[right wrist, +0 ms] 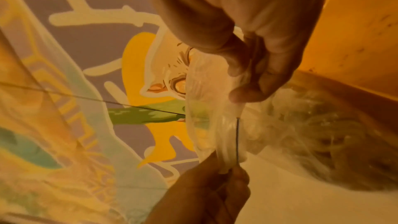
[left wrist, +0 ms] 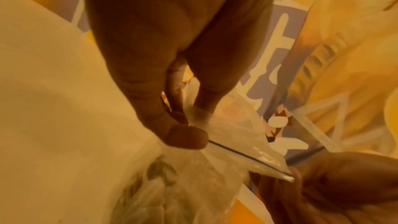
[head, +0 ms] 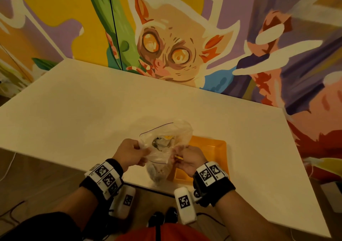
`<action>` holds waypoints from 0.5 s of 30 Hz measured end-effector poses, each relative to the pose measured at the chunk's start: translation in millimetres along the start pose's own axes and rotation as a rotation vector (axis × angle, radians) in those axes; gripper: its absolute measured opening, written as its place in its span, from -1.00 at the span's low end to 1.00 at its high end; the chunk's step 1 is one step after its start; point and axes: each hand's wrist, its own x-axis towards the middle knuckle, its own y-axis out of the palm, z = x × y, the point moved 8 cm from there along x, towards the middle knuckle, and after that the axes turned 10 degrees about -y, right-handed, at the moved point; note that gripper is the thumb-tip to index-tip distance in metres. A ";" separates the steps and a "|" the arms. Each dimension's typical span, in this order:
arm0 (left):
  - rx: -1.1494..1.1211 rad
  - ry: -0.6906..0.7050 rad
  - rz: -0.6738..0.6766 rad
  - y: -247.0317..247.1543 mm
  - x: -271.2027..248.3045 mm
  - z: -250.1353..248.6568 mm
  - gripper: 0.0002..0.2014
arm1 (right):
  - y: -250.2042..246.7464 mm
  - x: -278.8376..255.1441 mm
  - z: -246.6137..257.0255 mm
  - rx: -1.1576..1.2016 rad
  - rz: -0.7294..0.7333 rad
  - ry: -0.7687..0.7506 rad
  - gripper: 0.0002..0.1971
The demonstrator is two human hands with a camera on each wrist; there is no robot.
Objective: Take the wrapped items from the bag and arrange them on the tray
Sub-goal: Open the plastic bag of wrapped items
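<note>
A clear zip-top plastic bag (head: pixel 167 144) stands near the front edge of the white table (head: pixel 92 111), its mouth pulled apart. My left hand (head: pixel 133 149) pinches the bag's left rim, and my right hand (head: pixel 185 156) pinches the right rim. Wrapped items (head: pixel 162 141) show inside through the mouth, white and yellowish. In the left wrist view my thumb and fingers (left wrist: pixel 185 135) clamp the bag's rim (left wrist: pixel 237 152). The right wrist view shows my fingers (right wrist: pixel 247 91) gripping the bunched plastic (right wrist: pixel 211 125). An orange tray (head: pixel 212 148) sits just right of the bag, partly behind my right hand.
A painted mural wall (head: pixel 166 37) rises right behind the table's far edge. The table's front edge runs just under my wrists, with floor and shoes (head: pixel 162 216) below. Bare tabletop spreads to the left and beyond the bag.
</note>
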 end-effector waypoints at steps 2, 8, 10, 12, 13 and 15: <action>-0.207 -0.012 -0.004 -5.0 -0.6 3.2 -0.79 | -1.6 -3.3 -0.4 0.123 0.002 0.032 -0.78; -0.908 -0.175 0.161 -4.9 4.5 15.0 -0.83 | -15.8 -3.6 10.0 0.400 -0.033 0.055 -0.73; -1.001 -0.223 0.186 -1.3 6.1 15.7 -0.82 | -11.7 -1.8 8.3 0.456 -0.019 0.050 -0.66; -1.026 -0.287 0.201 5.4 5.7 14.4 -0.80 | -3.8 -1.7 4.6 0.475 -0.001 0.055 -0.59; -1.020 -0.319 0.220 10.7 5.9 13.3 -0.78 | 1.2 -3.1 3.0 0.489 0.008 0.069 -0.57; -0.998 -0.383 0.251 21.1 6.3 12.8 -0.70 | 7.9 -5.6 -1.4 0.468 0.012 0.091 -0.63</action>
